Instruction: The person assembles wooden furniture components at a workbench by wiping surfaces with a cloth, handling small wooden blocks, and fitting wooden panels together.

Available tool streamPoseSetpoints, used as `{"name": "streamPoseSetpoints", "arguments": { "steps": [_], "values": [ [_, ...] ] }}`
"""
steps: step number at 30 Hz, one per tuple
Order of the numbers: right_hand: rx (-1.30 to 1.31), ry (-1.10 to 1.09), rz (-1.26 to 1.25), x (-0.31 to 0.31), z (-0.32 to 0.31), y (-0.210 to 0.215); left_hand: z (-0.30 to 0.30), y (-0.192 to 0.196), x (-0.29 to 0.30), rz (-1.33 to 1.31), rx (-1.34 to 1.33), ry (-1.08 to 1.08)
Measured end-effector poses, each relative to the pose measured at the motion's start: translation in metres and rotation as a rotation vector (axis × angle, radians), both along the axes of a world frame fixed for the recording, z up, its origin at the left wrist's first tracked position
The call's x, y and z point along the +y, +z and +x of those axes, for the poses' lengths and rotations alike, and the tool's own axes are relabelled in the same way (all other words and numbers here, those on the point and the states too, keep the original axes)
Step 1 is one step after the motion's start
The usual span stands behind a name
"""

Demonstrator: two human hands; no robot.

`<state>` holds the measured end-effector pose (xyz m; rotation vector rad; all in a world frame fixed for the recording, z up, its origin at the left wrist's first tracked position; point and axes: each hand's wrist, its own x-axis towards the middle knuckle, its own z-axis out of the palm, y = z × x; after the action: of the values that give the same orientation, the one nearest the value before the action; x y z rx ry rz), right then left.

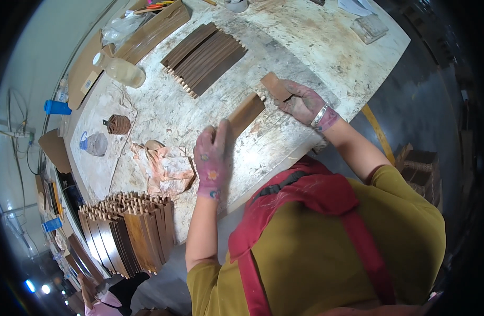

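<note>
My left hand [210, 160], in a stained pink glove with a flower print, grips the near end of a dark brown wooden slat [247, 114]. Light dowel pegs stick out of the slat's far end. In my right hand [303, 102], also gloved and with a metal band at the wrist, is a folded tan piece that looks like sandpaper [275, 86]. It is close beside the pegged end; whether it touches the wood I cannot tell. Beyond the hands, a row of similar slats [208, 59] lies side by side on the worn table [297, 39], pegs showing at their ends.
Many upright pegged slats [129, 231] stand bundled at the table's lower left. Nearby lie a stained cloth [165, 168], a clear jug [96, 144], a small brown coil [118, 125] and a bottle [121, 71]. A cardboard box [152, 34] sits at the back left. Another person [107, 305] is at lower left.
</note>
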<state>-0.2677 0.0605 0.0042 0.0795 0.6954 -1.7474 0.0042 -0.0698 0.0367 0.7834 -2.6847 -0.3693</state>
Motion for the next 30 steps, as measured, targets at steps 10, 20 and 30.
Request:
{"name": "streamPoseSetpoints", "arguments": {
  "steps": [10, 20, 30],
  "values": [
    [0.016, -0.029, -0.023, 0.037, -0.012, -0.006, -0.004, 0.011, 0.039, 0.204, 0.035, -0.043],
    [-0.063, 0.363, -0.222, -0.004, -0.015, -0.001, 0.059, 0.019, 0.061, 0.081, 0.085, 0.089],
    [0.108, 0.49, -0.169, -0.068, 0.03, -0.01, 0.273, 0.126, 0.077, -0.472, -0.285, 0.764]
  ]
}}
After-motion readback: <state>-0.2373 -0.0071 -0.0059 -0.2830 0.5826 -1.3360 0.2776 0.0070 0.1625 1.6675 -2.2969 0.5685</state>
